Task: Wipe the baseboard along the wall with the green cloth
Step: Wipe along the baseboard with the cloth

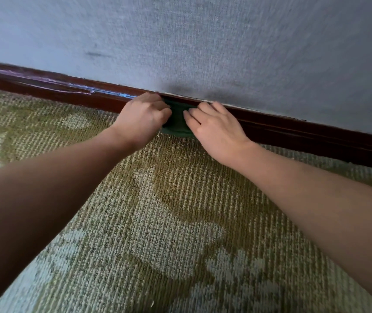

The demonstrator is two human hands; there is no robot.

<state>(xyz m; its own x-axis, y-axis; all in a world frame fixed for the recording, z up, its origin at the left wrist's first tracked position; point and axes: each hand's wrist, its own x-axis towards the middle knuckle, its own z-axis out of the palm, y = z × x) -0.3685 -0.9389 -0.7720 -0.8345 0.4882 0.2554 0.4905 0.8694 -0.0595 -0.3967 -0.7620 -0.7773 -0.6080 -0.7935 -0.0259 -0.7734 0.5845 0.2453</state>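
Curled fingers of the left hand (143, 119) grip the green cloth (177, 119) at its 9 o'clock edge, knuckles bunched and turned toward the wall. The right hand (214, 128) lies at the cloth's 3 o'clock side with its fingers nearly straight and close together, their tips resting on the fabric and on the wood behind it; whether the thumb pinches anything underneath cannot be told. The cloth is dark green and folded. It is pressed flat against the face of the baseboard (315, 137), its upper edge reaching the top lip of the wood and its lower edge touching the carpet (158, 211). Only the strip between the two hands shows.

The baseboard is dark red-brown wood running from 9 o'clock down toward 3 o'clock across the view. Pale bluish scratches (85, 90) mark its top edge at about 10 o'clock from the left hand. Above it rises a grey, woven-textured wall (203, 41) with a dark smudge (95, 54) at 11 o'clock of the hands. Both bare forearms reach in from 6 o'clock over loop-pile carpet patterned in olive, beige and pale blue.
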